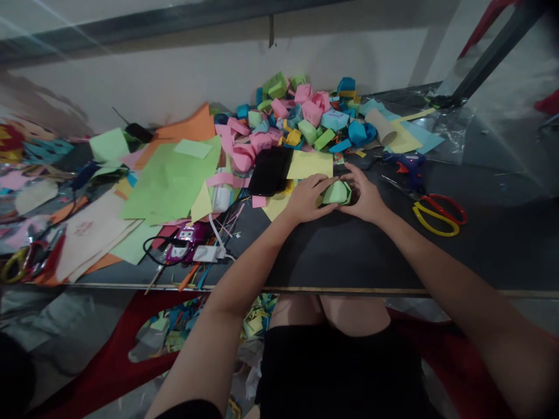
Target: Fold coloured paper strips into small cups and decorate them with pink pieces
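Your grip is curled round the green piece (pixel 337 193) from both sides: left hand (pixel 311 198) and right hand (pixel 363 195) hold it between their fingers, low by the table (pixel 349 256); whether it rests there you cannot tell. Left of the piece lies the phone (pixel 267 173); beyond it, the paper pile (pixel 311 112); right, the scissors (pixel 418 201).

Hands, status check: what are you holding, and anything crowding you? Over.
Left hand and right hand around green paper piece. Piece partly covered. Yellow paper just beyond left hand; scissors off to the right, apart.
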### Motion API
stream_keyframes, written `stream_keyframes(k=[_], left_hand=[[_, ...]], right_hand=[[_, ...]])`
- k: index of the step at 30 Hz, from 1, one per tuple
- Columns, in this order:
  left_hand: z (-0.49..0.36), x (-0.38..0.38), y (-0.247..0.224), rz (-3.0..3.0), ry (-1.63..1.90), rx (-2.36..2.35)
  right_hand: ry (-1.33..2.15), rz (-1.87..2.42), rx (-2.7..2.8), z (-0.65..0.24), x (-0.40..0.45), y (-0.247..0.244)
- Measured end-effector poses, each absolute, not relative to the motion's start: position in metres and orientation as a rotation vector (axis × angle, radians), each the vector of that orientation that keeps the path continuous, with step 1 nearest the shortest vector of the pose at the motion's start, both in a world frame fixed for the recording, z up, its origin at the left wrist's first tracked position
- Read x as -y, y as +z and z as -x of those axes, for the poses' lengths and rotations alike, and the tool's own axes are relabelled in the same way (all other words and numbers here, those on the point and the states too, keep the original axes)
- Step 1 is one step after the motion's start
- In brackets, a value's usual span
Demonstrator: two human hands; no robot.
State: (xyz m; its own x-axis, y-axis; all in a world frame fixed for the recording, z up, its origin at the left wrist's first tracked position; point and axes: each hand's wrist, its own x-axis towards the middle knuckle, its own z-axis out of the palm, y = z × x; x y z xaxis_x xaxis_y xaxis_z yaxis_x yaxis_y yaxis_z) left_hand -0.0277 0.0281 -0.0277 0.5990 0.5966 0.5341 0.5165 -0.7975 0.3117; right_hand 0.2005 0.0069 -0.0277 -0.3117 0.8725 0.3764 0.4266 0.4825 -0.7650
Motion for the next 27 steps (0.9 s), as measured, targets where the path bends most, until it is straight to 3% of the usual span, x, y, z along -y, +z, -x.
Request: stream_keyframes(k=[11,27], left_hand=[[0.017,-0.017,-0.027,-2.727,1.002,-0.935],[0.005,-0.010,-0.033,-2.494,1.183,-0.934]], right_hand=[[0.666,0.941,1.895,-0.196,0.003,-0.019],[0.949,0.933,1.627,-0.188,0.002,-0.017]])
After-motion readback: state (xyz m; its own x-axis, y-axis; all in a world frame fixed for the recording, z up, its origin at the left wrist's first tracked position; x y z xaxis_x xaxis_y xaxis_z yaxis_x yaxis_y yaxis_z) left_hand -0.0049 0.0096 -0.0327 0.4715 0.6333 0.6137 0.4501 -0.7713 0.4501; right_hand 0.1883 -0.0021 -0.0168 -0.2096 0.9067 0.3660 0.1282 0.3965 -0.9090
